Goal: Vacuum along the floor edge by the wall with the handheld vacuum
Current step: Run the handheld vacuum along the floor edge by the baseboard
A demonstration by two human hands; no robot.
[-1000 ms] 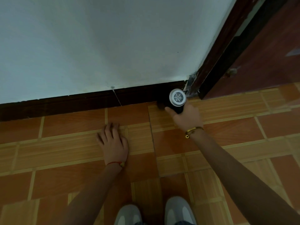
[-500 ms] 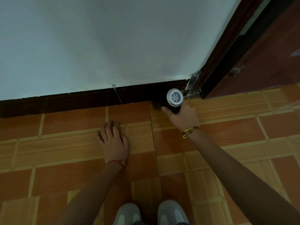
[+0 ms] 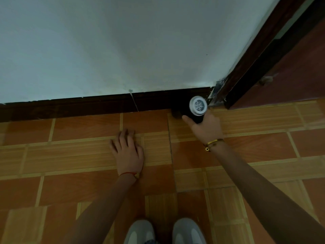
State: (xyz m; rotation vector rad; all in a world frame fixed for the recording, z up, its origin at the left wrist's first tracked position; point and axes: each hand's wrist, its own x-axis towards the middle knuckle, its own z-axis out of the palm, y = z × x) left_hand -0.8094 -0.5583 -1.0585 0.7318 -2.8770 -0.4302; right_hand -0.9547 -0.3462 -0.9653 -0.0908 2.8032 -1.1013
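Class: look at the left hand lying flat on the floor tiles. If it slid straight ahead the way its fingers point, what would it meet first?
The left hand points toward the wall, so it would most likely meet the dark skirting board first, after crossing bare floor tiles. Nothing visible lies between.

No readable text, label or number shows anywhere.
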